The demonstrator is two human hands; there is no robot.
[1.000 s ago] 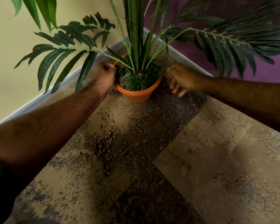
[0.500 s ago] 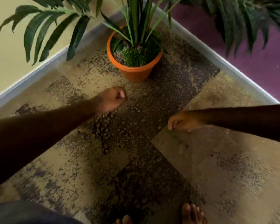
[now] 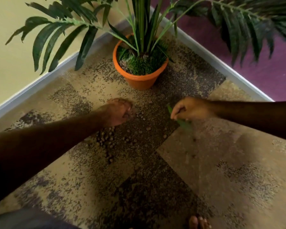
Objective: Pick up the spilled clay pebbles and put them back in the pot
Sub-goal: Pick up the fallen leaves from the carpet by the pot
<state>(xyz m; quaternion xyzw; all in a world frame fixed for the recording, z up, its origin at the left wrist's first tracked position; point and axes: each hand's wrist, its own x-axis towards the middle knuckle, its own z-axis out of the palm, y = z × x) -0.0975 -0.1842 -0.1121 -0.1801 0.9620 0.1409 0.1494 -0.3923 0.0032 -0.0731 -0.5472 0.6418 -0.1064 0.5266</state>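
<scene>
An orange pot (image 3: 139, 80) with a tall green palm and grass stands in the room's corner. Several brown clay pebbles (image 3: 106, 139) lie spilled on the speckled carpet in front of it. My left hand (image 3: 118, 111) is down on the carpet at the upper edge of the pebbles, fingers curled over some; what it grips is hidden. To the right, my right hand (image 3: 188, 109) pinches a fallen green leaf (image 3: 182, 122) just above the floor.
Grey skirting boards (image 3: 45, 81) meet behind the pot, with a yellow wall on the left and a purple wall (image 3: 261, 70) on the right. Palm fronds (image 3: 59, 35) hang over the floor on both sides. My bare toes (image 3: 199, 222) show at the bottom edge.
Both hands came away from the pot down to the carpet. My left hand settled on the pebbles. My right hand closed on the green leaf and lifted it slightly.
</scene>
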